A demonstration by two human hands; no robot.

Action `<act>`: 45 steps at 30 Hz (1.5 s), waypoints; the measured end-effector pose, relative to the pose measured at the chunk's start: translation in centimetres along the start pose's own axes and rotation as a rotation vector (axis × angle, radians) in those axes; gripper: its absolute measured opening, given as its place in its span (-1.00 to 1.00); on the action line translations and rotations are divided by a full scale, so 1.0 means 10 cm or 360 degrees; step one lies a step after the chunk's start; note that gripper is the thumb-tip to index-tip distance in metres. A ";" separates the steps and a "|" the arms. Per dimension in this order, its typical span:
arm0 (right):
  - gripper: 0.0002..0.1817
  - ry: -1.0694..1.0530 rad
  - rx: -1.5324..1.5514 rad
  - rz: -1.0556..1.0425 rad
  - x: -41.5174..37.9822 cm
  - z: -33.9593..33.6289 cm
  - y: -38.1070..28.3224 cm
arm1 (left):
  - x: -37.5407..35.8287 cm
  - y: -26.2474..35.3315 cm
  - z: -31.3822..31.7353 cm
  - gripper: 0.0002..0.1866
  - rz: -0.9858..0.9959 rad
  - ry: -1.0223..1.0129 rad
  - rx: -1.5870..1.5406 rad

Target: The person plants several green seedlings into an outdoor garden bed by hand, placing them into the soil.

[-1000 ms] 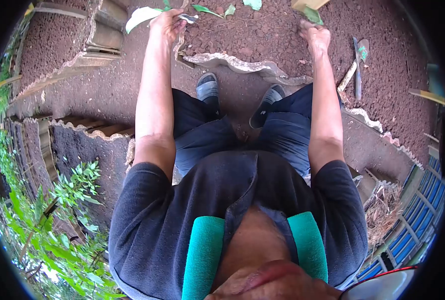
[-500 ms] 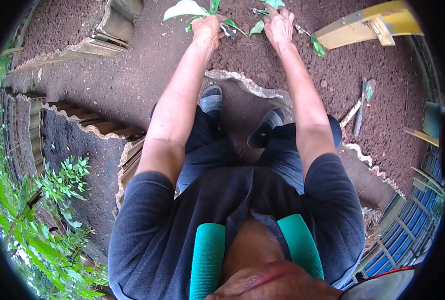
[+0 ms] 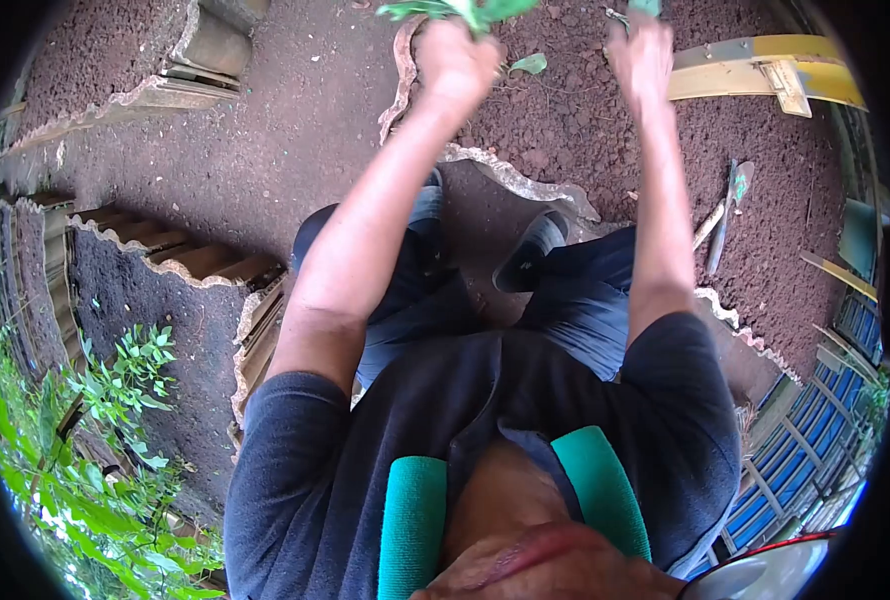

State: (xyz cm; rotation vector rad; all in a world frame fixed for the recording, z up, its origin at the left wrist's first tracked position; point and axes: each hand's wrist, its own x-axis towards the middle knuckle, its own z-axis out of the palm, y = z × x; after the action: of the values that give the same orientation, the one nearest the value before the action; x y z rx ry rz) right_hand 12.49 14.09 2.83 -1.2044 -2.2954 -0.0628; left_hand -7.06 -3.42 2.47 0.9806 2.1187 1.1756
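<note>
The fingers of my left hand, blurred, are curled closed around a bunch of green leaves at the top edge of my view. My right hand is blurred too; a pale green thing shows at its fingertips, but I cannot tell how far those fingers are open or whether they grip it. Between my hands is open room over the soil bed, with one loose leaf near my left fingers. A wavy edging bounds the bed, just ahead of my two feet. One yellow-and-bare wooden beam stands just beside my right wrist, blocking that side. Farther right, two handled tools lie close together. Leftward, the bare path leaves space.
</note>
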 end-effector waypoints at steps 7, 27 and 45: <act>-0.28 -0.0185 0.2722 0.1498 -1.37 -0.34 -0.70 | -0.91 0.22 0.57 -0.58 0.0838 -0.0526 0.0656; -0.65 -0.0167 0.0383 0.0140 -0.93 -0.43 -0.46 | 0.16 -0.24 0.65 -0.75 -0.0115 0.0027 0.0346; -0.54 -0.0543 0.1028 0.0274 -0.74 0.19 -0.72 | 0.29 -0.11 0.17 -0.82 0.0042 0.0240 0.0072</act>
State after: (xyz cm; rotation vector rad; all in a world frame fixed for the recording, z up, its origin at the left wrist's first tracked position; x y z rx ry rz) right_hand 9.43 4.80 -0.92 -1.1040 -2.1956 0.9360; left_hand -7.97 -0.72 0.44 0.9695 2.2654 1.2548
